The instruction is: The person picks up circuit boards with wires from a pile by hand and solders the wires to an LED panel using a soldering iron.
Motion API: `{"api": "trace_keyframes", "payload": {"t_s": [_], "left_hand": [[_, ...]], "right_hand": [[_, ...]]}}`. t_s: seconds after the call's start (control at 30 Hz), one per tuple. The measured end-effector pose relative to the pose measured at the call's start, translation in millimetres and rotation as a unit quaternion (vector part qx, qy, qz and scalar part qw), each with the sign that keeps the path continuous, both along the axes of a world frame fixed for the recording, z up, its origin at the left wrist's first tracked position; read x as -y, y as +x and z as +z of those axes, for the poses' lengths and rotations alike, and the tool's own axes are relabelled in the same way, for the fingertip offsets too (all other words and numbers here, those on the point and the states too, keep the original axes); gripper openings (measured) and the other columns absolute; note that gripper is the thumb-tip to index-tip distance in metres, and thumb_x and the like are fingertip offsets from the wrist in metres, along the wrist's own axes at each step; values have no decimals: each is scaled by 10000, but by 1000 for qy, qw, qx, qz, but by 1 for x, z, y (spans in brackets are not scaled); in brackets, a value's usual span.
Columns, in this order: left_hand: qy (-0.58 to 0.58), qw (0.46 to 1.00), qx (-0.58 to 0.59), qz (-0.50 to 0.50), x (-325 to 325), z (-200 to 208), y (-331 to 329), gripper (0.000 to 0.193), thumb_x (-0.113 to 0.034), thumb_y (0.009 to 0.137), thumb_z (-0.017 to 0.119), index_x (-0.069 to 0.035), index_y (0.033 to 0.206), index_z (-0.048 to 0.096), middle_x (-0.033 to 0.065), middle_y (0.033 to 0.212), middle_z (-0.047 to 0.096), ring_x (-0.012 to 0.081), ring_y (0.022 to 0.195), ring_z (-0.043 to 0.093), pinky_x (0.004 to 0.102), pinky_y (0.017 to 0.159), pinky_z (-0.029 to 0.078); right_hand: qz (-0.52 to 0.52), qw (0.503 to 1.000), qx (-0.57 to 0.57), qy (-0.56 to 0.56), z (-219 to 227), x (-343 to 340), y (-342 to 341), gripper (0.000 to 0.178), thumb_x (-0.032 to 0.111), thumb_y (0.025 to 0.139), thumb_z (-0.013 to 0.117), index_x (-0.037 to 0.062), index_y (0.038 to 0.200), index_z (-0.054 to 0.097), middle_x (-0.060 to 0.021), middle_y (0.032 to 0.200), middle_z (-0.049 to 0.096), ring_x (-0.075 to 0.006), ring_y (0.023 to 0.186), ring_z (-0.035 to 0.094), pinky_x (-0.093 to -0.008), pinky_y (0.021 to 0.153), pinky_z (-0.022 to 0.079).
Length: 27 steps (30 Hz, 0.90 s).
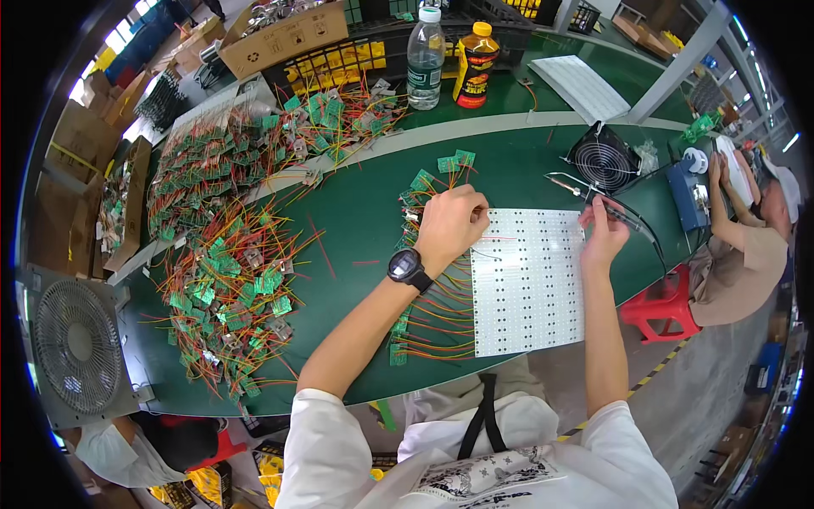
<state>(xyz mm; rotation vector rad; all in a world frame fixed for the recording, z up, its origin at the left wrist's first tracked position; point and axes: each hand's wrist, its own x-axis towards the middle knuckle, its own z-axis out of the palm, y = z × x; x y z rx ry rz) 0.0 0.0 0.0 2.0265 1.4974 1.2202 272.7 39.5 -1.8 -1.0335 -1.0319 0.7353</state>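
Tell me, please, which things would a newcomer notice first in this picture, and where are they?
Probably first the white rectangular panel with rows of dark dots, between the person's bare left hand and right hand. Next, the tangled heap of small green circuit boards with red and yellow wires, on the left of the flat green tabletop. Then the black fan with a round grille, beyond the right hand.

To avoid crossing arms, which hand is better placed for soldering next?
Probably the right hand: it holds the slim black soldering iron; the left hand is at the white rectangular board.
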Motion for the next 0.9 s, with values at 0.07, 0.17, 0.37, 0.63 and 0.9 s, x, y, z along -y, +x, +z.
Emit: {"api": "trace_keyframes", "payload": {"t_s": [0.07,0.17,0.37,0.63,0.9], "left_hand": [[3,1000,-6,13,-1,1,3,57,-65,734,671,-33,773,697,86,751,630,259,631,633,353,599,509],[-8,1000,-7,4,5,0,-5,50,-62,736,665,-29,762,691,82,735,620,264,631,629,356,596,507],[14,1000,-20,1,5,-1,2,56,-88,761,660,-34,765,676,71,856,635,274,663,635,369,616,520],[65,995,-76,-6,-3,-3,2,84,-82,823,617,-18,867,587,151,1285,584,333,927,660,393,709,553],[38,995,-63,66,-1,4,5,101,-64,821,634,-5,848,557,237,1347,489,378,948,650,413,724,556]], "right_hand": [[41,999,13,-14,13,-4,-3,184,108,901,678,-48,988,636,-90,747,643,-144,576,584,-261,525,428],[135,989,-18,-64,19,0,-18,186,110,891,685,-46,981,637,-88,739,639,-142,568,579,-258,524,424],[171,977,-102,-79,-8,-16,-24,176,104,880,681,-32,985,644,-82,723,636,-137,547,563,-253,505,402],[176,968,-145,-106,-6,-16,-25,181,104,869,679,-29,987,644,-67,703,629,-127,530,543,-242,497,375],[154,958,-225,-86,-4,-16,-22,159,80,883,655,-27,998,631,-77,769,638,-128,611,573,-251,527,429]]}}
